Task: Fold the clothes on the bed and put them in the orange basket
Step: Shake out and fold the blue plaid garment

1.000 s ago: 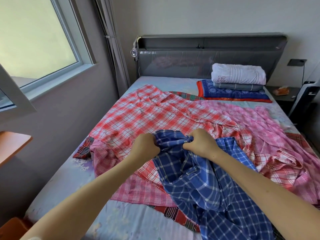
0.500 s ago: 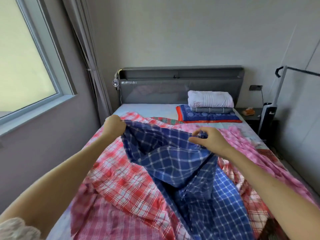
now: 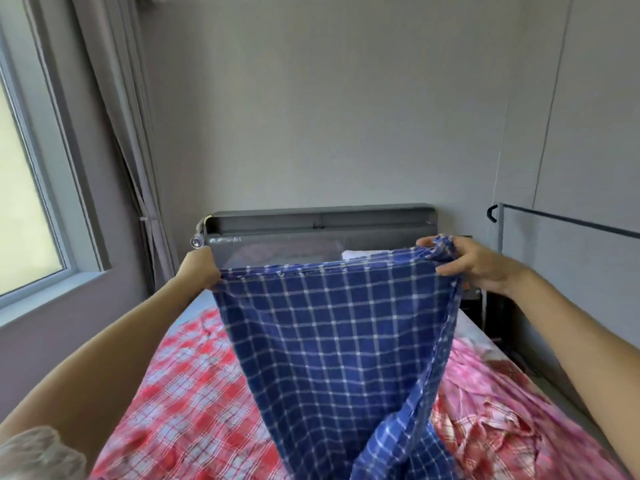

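A blue checked garment (image 3: pixel 332 341) hangs stretched out in front of me above the bed. My left hand (image 3: pixel 199 268) grips its top left corner. Its top right corner is bunched in my right hand (image 3: pixel 467 263). Below it, a red checked garment (image 3: pixel 180 393) lies spread over the left of the bed, and a pink checked garment (image 3: pixel 491 410) lies crumpled on the right. The orange basket is not in view.
A grey headboard (image 3: pixel 318 226) stands at the far end of the bed, with a white folded towel (image 3: pixel 353 253) just showing behind the blue cloth. A window and grey curtain (image 3: pixel 128 133) are on the left. A dark rail (image 3: pixel 568 223) stands at the right.
Both hands have lifted the blue garment off the bed and pulled apart, stretching its top edge wide. My view has tilted upward toward the wall.
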Demonstrator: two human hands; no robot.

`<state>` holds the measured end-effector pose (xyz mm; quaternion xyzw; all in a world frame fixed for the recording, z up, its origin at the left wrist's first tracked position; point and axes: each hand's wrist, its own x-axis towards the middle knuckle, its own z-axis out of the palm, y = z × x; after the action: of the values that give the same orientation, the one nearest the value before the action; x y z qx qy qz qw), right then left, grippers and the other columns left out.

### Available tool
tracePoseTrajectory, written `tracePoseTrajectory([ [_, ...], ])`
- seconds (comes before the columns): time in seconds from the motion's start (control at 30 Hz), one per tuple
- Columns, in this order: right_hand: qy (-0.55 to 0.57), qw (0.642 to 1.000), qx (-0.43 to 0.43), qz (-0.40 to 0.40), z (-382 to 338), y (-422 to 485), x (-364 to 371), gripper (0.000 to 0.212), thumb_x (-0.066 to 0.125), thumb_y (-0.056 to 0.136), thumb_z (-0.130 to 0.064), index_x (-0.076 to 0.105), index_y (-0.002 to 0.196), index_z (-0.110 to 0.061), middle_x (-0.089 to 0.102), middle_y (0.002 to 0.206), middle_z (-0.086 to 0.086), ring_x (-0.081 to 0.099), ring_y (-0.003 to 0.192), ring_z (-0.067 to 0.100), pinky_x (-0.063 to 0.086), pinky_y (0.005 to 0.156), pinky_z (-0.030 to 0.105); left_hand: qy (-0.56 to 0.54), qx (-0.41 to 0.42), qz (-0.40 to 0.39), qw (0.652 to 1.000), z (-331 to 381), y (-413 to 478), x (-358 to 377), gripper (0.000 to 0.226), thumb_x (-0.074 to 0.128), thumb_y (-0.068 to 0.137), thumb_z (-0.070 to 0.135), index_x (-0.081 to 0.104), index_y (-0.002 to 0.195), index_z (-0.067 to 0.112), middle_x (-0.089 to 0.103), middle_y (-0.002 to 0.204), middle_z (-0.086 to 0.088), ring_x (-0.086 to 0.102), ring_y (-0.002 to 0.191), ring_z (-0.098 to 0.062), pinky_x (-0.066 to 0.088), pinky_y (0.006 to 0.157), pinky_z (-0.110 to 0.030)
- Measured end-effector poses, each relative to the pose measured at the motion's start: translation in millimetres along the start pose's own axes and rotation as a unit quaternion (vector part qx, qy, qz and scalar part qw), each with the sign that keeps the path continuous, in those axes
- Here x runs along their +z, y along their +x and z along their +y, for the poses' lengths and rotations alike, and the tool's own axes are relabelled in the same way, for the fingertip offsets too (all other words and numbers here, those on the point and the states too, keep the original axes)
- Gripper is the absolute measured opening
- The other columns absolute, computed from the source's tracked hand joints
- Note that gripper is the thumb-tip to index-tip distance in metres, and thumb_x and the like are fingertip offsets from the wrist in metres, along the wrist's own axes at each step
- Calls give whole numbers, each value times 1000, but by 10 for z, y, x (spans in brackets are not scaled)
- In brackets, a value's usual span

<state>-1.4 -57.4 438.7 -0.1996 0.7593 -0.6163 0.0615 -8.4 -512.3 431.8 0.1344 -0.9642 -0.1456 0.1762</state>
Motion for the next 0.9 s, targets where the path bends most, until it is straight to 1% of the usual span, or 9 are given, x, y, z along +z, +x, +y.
tracePoseTrajectory([
  [0.07, -145, 987, -13, 74, -219, 188, 5, 49, 83, 64, -6, 62, 107, 1, 67, 103, 13, 64, 93, 25, 54, 71, 17, 28, 10, -5, 1000, 94, 142, -70, 18, 50, 80, -5, 45, 64, 3, 50, 72, -14, 51, 78, -30, 39, 63, -30],
  [0.17, -354, 889, -106, 269, -664, 566, -23, 9, 66, 79, 3, 63, 88, 2, 61, 85, 16, 56, 79, 27, 38, 59, 28, 58, 34, 48, 997, 314, 428, -368, 12, 50, 84, -1, 61, 78, -2, 61, 87, -16, 60, 92, -34, 44, 70, -33],
  [0.3, -351, 762, -269, 473, -1389, 952, -200, 17, 62, 84, -5, 56, 70, 2, 50, 69, 10, 43, 63, 24, 21, 56, 31, 27, 8, 219, 975, 658, 898, -1041, 16, 49, 86, -2, 64, 89, -7, 65, 94, -24, 61, 88, -39, 44, 66, -37],
  [0.47, -417, 826, -114, 362, -1640, 1168, -437, 31, 71, 80, -18, 56, 57, -6, 52, 57, 9, 42, 53, 18, 24, 48, 29, -21, -62, 203, 977, 659, 1189, -1322, 17, 50, 85, 2, 66, 84, -3, 66, 90, -21, 62, 85, -34, 45, 66, -33],
  [0.57, -413, 854, -94, 303, -1694, 1232, -571, 27, 74, 78, -16, 59, 61, -1, 47, 57, 9, 41, 53, 17, 25, 49, 29, -195, -62, 166, 965, 570, 1411, -1305, 24, 50, 82, -4, 56, 60, -5, 60, 49, -15, 59, 49, -25, 48, 50, -27],
  [0.63, -374, 870, -118, 299, -1764, 1326, -685, 25, 73, 79, -15, 64, 74, 8, 53, 65, 14, 47, 58, 21, 33, 51, 28, -442, -81, 143, 882, 605, 1585, -1395, 29, 46, 86, -7, 47, 57, 1, 45, 27, -5, 44, 23, -13, 43, 38, -19],
  [0.7, -344, 866, -144, 333, -1799, 1506, -826, 32, 73, 80, -21, 61, 73, 8, 54, 67, 15, 50, 61, 22, 33, 55, 29, -572, -92, 102, 808, 715, 1818, -1504, 31, 36, 91, -7, 45, 64, 4, 42, 25, -2, 38, 18, -6, 29, 25, -10],
  [0.77, -392, 832, -123, 372, -1748, 1710, -903, 39, 72, 80, -32, 53, 63, -2, 49, 60, 11, 46, 56, 22, 26, 53, 29, -562, -92, 48, 820, 869, 1942, -1537, 34, 28, 94, -5, 42, 64, 7, 40, 25, -1, 36, 17, -2, 20, 21, -10],
  [0.9, -600, 746, 68, 279, -1190, 2269, -914, 42, 66, 81, -45, 46, 58, -15, 48, 57, 0, 47, 54, 17, 28, 50, 23, -268, -107, -119, 950, 972, 2120, -1072, 44, 34, 98, 4, 40, 54, 6, 39, 25, 0, 26, 16, -3, 18, 23, -9],
])
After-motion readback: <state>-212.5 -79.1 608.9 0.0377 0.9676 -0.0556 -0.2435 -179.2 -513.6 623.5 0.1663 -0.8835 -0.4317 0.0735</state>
